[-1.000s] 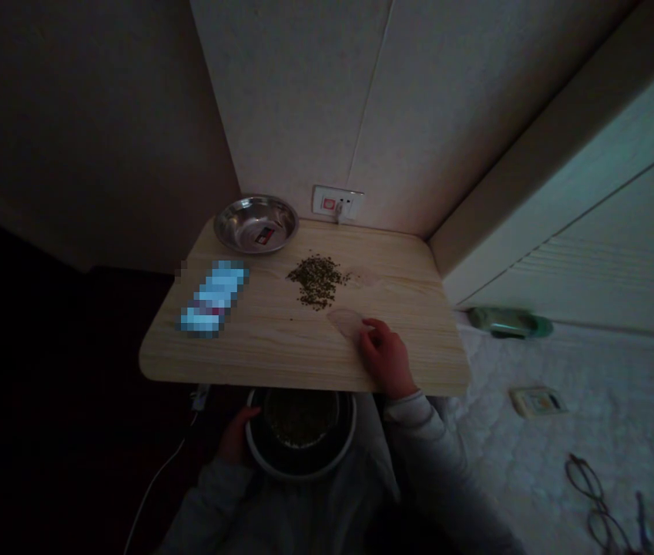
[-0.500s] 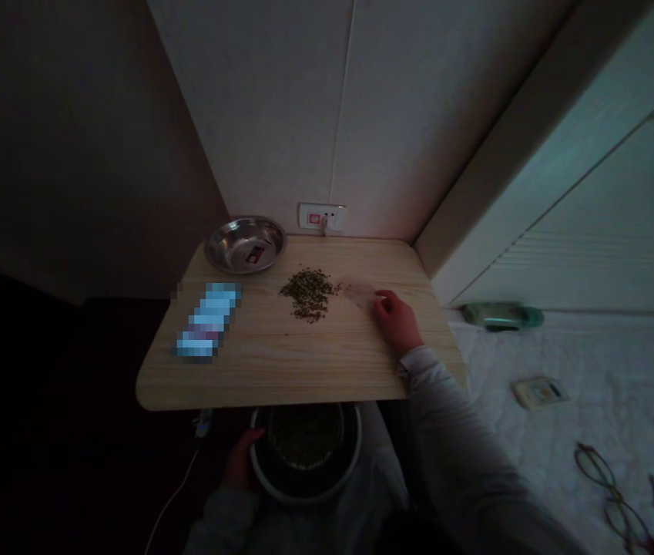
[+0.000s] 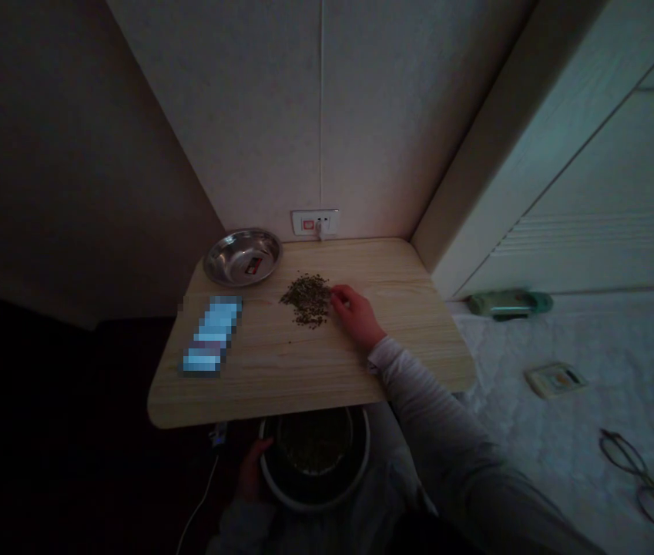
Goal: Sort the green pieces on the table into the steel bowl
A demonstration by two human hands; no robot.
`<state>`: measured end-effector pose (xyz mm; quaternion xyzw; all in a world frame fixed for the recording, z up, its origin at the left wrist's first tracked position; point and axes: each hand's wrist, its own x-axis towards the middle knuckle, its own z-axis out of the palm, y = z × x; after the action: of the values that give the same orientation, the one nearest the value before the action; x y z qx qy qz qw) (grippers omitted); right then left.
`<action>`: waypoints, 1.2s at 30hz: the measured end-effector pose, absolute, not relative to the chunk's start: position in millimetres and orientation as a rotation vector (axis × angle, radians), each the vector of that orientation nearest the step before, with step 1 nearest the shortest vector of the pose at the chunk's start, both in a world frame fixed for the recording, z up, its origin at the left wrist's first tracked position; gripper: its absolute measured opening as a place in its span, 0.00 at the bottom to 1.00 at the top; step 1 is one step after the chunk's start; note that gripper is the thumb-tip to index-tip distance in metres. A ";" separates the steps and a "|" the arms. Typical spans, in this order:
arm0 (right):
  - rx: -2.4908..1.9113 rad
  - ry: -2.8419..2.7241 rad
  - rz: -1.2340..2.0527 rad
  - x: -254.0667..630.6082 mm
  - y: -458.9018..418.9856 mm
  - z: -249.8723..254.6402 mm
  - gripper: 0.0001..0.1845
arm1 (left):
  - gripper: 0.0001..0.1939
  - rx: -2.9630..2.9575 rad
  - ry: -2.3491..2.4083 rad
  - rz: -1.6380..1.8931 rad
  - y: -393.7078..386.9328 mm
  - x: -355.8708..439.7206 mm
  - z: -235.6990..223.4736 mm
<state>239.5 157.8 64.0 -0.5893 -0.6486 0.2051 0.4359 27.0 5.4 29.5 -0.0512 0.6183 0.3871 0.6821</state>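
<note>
A small pile of dark green grains lies on a light wooden tabletop. My right hand rests on the table with its fingers curled together, fingertips touching the pile's right edge. Below the table's near edge my left hand grips the left rim of a dark, white-rimmed bowl that holds more of the grains. The room is dim, so I cannot make out whether the right fingers pinch anything.
An empty steel bowl stands at the table's far left corner, under a wall socket. A blurred-out flat item lies at the left. On the white bedding to the right lie a green object, a small card and spectacles.
My right hand has travelled from the table's near edge up and to the left, reaching the grain pile. The left hand has stayed on the bowl. The view has tilted slightly.
</note>
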 end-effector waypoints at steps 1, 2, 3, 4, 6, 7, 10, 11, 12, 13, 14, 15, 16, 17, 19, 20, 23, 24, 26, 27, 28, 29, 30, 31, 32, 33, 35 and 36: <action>-1.466 -1.619 0.516 234.4 160.1 63.1 0.13 | 0.12 -0.112 1.406 0.874 4.7 28.0 32.3; -1.471 -1.619 0.519 230.4 161.8 61.9 0.13 | 0.12 -0.110 1.425 0.875 3.8 28.8 35.1; -1.480 -1.618 0.514 227.5 162.8 60.4 0.13 | 0.12 -0.107 1.441 0.876 3.0 29.3 37.4; -1.487 -1.621 0.503 225.5 163.1 58.8 0.14 | 0.11 -0.104 1.448 0.877 2.4 29.4 38.9; -1.490 -1.643 0.459 223.6 162.2 55.8 0.13 | 0.12 -0.105 1.462 0.866 2.4 28.9 39.3; -1.487 -1.663 0.433 223.3 161.2 54.7 0.13 | 0.12 -0.107 1.471 0.858 2.9 28.3 37.9; -1.488 -1.733 0.378 223.1 158.3 53.2 0.14 | 0.13 -0.112 1.508 0.841 6.3 26.4 29.9; -1.493 -1.751 0.370 223.1 157.7 53.2 0.14 | 0.14 -0.113 1.517 0.842 7.5 26.0 27.2; -1.497 -1.763 0.368 222.9 157.3 53.5 0.14 | 0.14 -0.113 1.521 0.844 8.7 25.8 25.1; -1.499 -1.771 0.371 222.8 157.1 53.9 0.14 | 0.14 -0.111 1.521 0.848 9.7 25.7 23.9; -1.499 -1.778 0.377 222.6 157.0 54.3 0.14 | 0.14 -0.106 1.518 0.854 10.5 25.8 23.7; -1.497 -1.783 0.383 222.5 156.9 54.8 0.14 | 0.14 -0.097 1.514 0.865 11.2 26.0 24.5; -1.494 -1.788 0.388 222.5 156.7 55.3 0.14 | 0.14 -0.088 1.511 0.874 11.7 26.3 26.0; -1.489 -1.797 0.391 222.5 156.4 55.7 0.14 | 0.14 -0.085 1.508 0.878 12.1 26.7 27.9; -1.479 -1.818 0.394 222.7 155.5 56.3 0.14 | 0.14 -0.090 1.503 0.884 12.5 27.0 31.4; -1.472 -1.827 0.395 222.8 154.9 56.5 0.14 | 0.15 -0.098 1.502 0.883 12.5 26.9 32.2; -1.445 -1.847 0.406 222.8 153.1 56.6 0.13 | 0.15 -0.120 1.490 0.878 11.3 25.2 28.9; -1.430 -1.855 0.411 222.8 152.6 56.5 0.13 | 0.15 -0.126 1.488 0.878 10.6 24.2 26.2; -1.397 -1.877 0.428 222.6 151.4 56.6 0.13 | 0.14 -0.127 1.484 0.883 8.9 22.3 20.6; -1.382 -1.891 0.437 222.5 150.6 56.8 0.13 | 0.14 -0.119 1.483 0.892 8.1 21.6 18.4; -1.369 -1.904 0.443 222.4 149.7 57.1 0.13 | 0.14 -0.113 1.481 0.897 7.4 21.3 17.1; -1.357 -1.916 0.450 222.3 148.6 57.5 0.13 | 0.14 -0.110 1.476 0.898 6.8 21.4 16.7; -1.346 -1.923 0.456 222.2 147.4 58.0 0.12 | 0.13 -0.111 1.468 0.896 6.4 21.9 17.4; -1.336 -1.923 0.460 222.0 146.1 58.5 0.12 | 0.13 -0.114 1.461 0.896 6.1 22.7 19.0; -1.329 -1.918 0.463 221.9 144.7 58.9 0.12 | 0.12 -0.117 1.457 0.898 6.0 23.7 21.2; -1.328 -1.904 0.465 221.6 143.4 59.3 0.12 | 0.12 -0.117 1.457 0.900 6.2 24.6 23.8; -1.342 -1.868 0.458 220.8 141.4 59.4 0.12 | 0.13 -0.110 1.463 0.914 7.0 26.3 29.1; -1.354 -1.852 0.446 220.1 140.8 59.2 0.12 | 0.14 -0.111 1.467 0.916 7.6 26.8 31.5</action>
<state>220.1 140.8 59.2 -0.5332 -0.7291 0.1757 0.3915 26.8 7.6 31.5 -0.0487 0.6451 0.4028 0.6475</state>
